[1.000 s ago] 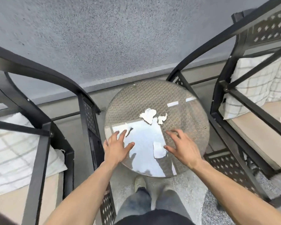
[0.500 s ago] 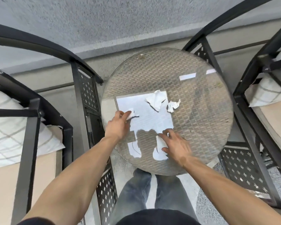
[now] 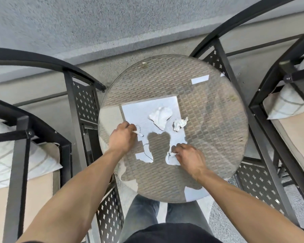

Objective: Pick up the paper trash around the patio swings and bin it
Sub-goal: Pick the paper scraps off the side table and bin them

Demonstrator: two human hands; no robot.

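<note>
Two paper scraps [image 3: 161, 117] lie loose mid-table [image 3: 218, 130]. My left hand [image 3: 123, 137] pinches a scrap [image 3: 138, 131], my right hand [image 3: 189, 158] another [image 3: 172, 157], both half hidden by fingers.

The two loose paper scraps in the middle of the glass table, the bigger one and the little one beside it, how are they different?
The bigger scrap is a broad, partly flattened torn piece; the little scrap is crumpled tight into a twisted wad. The bigger scrap lies nearer the left hand, the little scrap further right, above the right hand. They lie apart, not touching. Both are white, lie on the glass table, and no hand touches either.
</note>
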